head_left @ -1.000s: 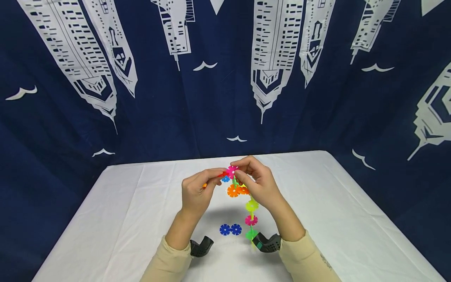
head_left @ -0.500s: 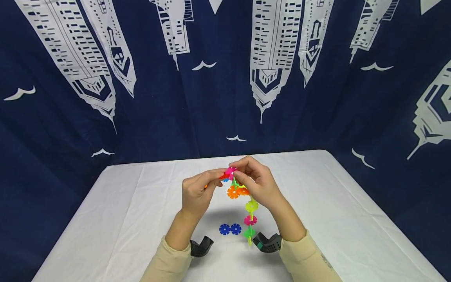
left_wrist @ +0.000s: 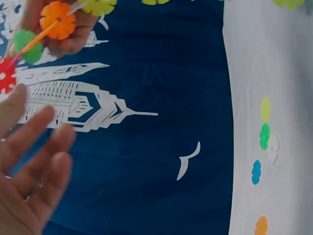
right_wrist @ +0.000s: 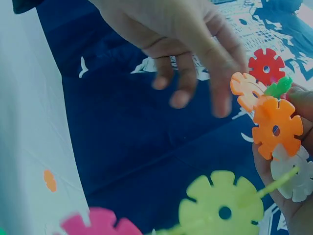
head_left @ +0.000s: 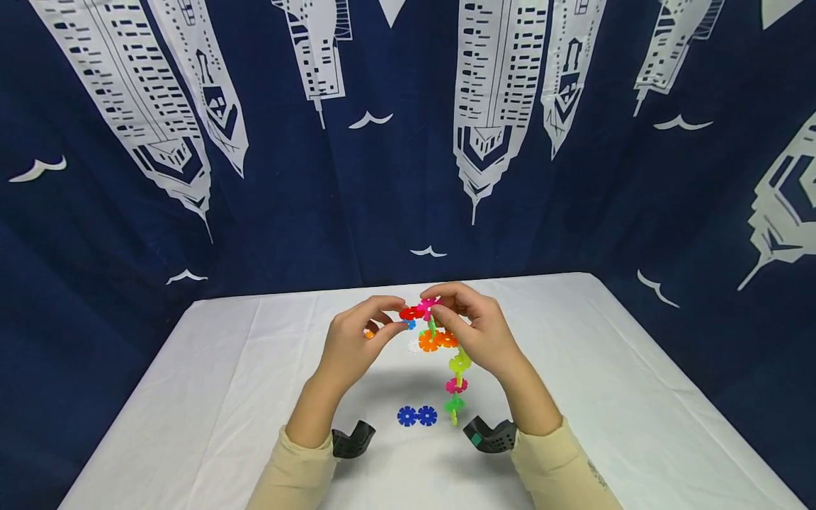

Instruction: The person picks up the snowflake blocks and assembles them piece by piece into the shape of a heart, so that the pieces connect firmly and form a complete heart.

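Observation:
A chain of interlocking snowflake discs hangs in the air in the head view. My right hand (head_left: 474, 326) pinches its upper end by a pink disc (head_left: 428, 308). Joined to that is a red disc (head_left: 411, 312), nearest my left hand (head_left: 360, 336). My left fingers are spread loosely and hold nothing; they are blurred in the left wrist view. Below the pink disc come green and orange discs (head_left: 429, 341), then a yellow disc (head_left: 460, 363) and a lower pink disc (head_left: 456, 385). In the right wrist view, a clear disc (right_wrist: 293, 172) also belongs to the chain.
Two joined dark blue discs (head_left: 417, 416) lie on the white tablecloth (head_left: 255, 397). Loose discs lie farther back, among them a light blue disc (left_wrist: 256, 172), a green disc (left_wrist: 264, 136) and an orange disc (left_wrist: 261, 226). A navy patterned curtain (head_left: 382, 212) hangs behind the table.
My left hand has let go of the red disc, its fingers parting from it. The right hand has shifted slightly right with the chain, whose lower end has risen a little.

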Demonstrator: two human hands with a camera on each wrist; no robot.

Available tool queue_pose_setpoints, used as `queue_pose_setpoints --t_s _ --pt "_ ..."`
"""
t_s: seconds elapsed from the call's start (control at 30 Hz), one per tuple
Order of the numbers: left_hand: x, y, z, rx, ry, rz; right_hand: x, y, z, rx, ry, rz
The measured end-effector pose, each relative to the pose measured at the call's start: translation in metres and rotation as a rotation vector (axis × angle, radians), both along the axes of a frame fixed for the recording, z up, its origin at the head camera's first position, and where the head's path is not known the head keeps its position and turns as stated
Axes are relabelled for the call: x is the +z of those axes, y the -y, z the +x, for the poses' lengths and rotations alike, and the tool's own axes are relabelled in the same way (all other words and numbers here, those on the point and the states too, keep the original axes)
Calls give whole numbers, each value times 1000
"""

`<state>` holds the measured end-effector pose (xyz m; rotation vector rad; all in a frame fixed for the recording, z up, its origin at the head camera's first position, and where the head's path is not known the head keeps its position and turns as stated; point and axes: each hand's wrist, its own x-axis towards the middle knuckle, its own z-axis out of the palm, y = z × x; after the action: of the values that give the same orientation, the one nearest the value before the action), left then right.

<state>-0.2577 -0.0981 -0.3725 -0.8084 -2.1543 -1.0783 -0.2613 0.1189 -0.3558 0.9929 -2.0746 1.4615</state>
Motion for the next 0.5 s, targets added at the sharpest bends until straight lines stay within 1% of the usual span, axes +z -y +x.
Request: queue_pose_setpoints --t_s 0.1,0.13,0.2,0.3,0.4,0.5 --pt "-3 2 0 -3 129 -45 -1 -5 -1 -29 -3 -17" --pt "-6 3 0 -7 175 -62 -1 -6 -2 -34 -6 -24" --pt "-12 5 1 -26 243 -101 -1 -8 -3 -47 -13 -35" --pt "-27 10 2 -59 317 -198 -1 -11 -4 -48 -17 -37" --pt "-44 15 3 -100 384 -302 0 -13 -6 -43 -6 -39" --pt "-62 20 4 -149 462 -375 1 -14 -7 -39 5 -40"
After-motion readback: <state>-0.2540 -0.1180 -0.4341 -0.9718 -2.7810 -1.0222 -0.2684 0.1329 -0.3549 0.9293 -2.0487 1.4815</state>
